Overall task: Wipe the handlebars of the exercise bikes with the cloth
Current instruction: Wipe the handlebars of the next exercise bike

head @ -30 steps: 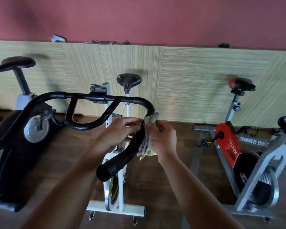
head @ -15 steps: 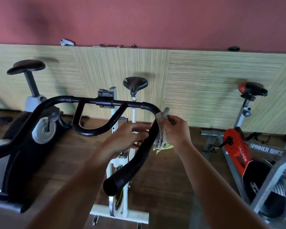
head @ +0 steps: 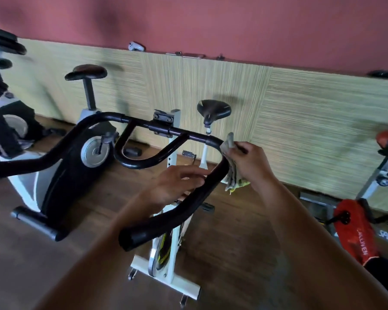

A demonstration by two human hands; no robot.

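A black handlebar [head: 143,126] of the white exercise bike [head: 173,249] curves across the middle of the view, and its right grip [head: 166,222] runs down toward me. My right hand [head: 249,163] grips a crumpled grey-green cloth [head: 231,173] against the upper bend of that right grip. My left hand [head: 177,184] curls round the same grip just below, its fingers hooked over the bar from the left side.
A black and white bike [head: 54,175] stands at the left, another bike [head: 0,104] at the far left edge. A red spinner bike [head: 358,233] is at the right. Behind runs a panelled wall [head: 300,121] with small items on its ledge [head: 136,46]. The floor is dark wood.
The view has swung to the left and tilted. My right hand has slid the cloth a little higher along the bend of the grip; my left hand stays on the bar.
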